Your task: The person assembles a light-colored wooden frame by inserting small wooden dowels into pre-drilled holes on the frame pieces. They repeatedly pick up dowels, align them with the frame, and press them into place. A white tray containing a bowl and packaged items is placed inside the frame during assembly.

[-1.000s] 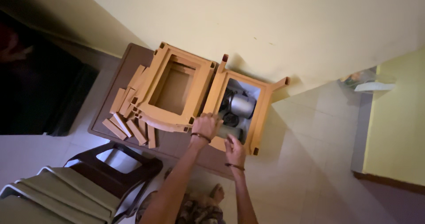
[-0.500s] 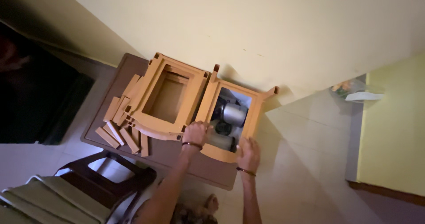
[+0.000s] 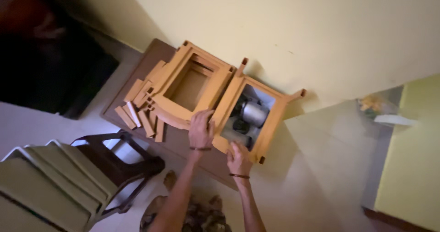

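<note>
Head view, looking down. Left hand (image 3: 200, 130) rests palm-down, fingers spread flat, on the near rail where the two wooden frames meet; it touches the wood, gripping nothing. Right hand (image 3: 239, 159) sits on the near edge of the open wooden box frame (image 3: 270, 122), fingers curled over that edge; how firm the hold is, cannot tell. Inside that frame, just beyond the right hand, lies a metal cylinder (image 3: 253, 113) with dark parts beside it, too dim to identify. Just beyond the left hand stands a second wooden frame (image 3: 215, 83), hollow in the middle, touching the first. Further out to the left of the left hand: a pile of short wooden slats (image 3: 140, 115). Everything sits on a low brown counter (image 3: 181, 142) against a yellow wall (image 3: 293, 25). Near side, left of the forearms: dark chair (image 3: 119, 161).
</note>
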